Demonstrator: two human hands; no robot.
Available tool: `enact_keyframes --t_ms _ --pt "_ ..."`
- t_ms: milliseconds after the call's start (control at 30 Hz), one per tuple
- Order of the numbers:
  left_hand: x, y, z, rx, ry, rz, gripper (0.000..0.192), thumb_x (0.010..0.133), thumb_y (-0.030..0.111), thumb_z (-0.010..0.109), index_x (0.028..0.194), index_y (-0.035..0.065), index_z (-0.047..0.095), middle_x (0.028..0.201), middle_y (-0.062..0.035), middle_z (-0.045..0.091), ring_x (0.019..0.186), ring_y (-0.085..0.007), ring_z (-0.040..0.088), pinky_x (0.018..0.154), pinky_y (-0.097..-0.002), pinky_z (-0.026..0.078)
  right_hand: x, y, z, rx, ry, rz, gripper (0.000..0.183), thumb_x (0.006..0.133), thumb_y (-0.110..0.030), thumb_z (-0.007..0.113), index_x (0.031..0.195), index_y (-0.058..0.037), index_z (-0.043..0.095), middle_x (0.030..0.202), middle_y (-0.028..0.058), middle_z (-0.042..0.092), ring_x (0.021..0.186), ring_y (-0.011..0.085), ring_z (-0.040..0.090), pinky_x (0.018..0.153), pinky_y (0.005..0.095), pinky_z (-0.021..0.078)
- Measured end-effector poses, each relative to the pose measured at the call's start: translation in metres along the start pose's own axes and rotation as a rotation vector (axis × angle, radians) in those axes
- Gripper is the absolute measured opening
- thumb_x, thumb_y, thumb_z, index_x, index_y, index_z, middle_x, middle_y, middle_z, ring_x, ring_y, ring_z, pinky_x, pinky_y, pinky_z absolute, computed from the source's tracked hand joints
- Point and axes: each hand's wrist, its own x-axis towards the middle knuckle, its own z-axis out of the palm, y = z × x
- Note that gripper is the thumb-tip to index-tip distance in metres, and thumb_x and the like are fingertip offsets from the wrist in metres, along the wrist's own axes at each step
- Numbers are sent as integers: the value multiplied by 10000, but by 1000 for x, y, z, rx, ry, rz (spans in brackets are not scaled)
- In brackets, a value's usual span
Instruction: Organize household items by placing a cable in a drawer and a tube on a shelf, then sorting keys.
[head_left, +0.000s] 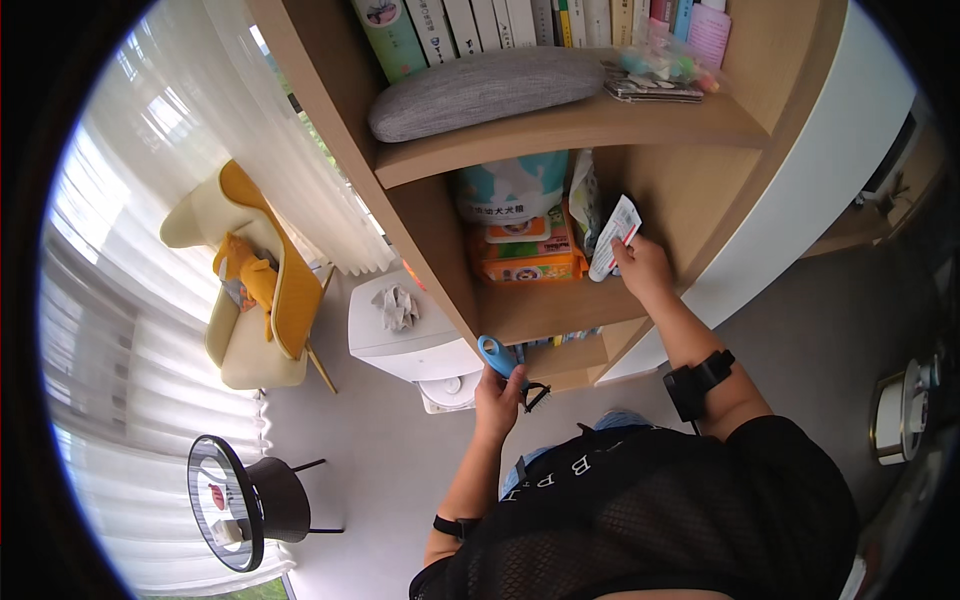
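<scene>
My left hand (496, 401) grips a blue-handled pet grooming rake (501, 358), its black toothed head pointing down to the right. It is just in front of the lower edge of the wooden bookcase (555, 309). Inside the bookcase's middle compartment, my right hand (646, 268) pinches a flat white tube or packet (618, 225) bearing print and a barcode. To its left stand a clear-and-white plastic bag (583, 196), a teal-and-white printed bag (516, 184) and orange soft packs of wipes (529, 259).
Above, a shelf holds books (480, 28), a grey fabric case (487, 91) and a bag of small colourful items (664, 64). Left are a white appliance (405, 345) with crumpled paper on top, a yellow-and-cream armchair (259, 300) with a plush toy, and a round glass-topped table (225, 502).
</scene>
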Motion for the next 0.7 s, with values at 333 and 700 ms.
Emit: enact_keyframes --t_ms 333,700 --pt "10 6 13 75 -13 53 233 851 141 556 986 -27 469 751 -59 543 522 -81 494 445 -205 414 -11 -38 -46 -19 190 -294 190 788 -222 569 753 -37 598 636 152 578 603 317 582 555 394 459" --pt "17 14 25 12 -59 71 308 843 149 571 1064 -37 462 760 -60 548 547 -88 505 456 -200 420 101 -63 -29 -322 179 -23 206 787 -193 509 808 -12 606 770 204 608 752 369 589 686 437 476"
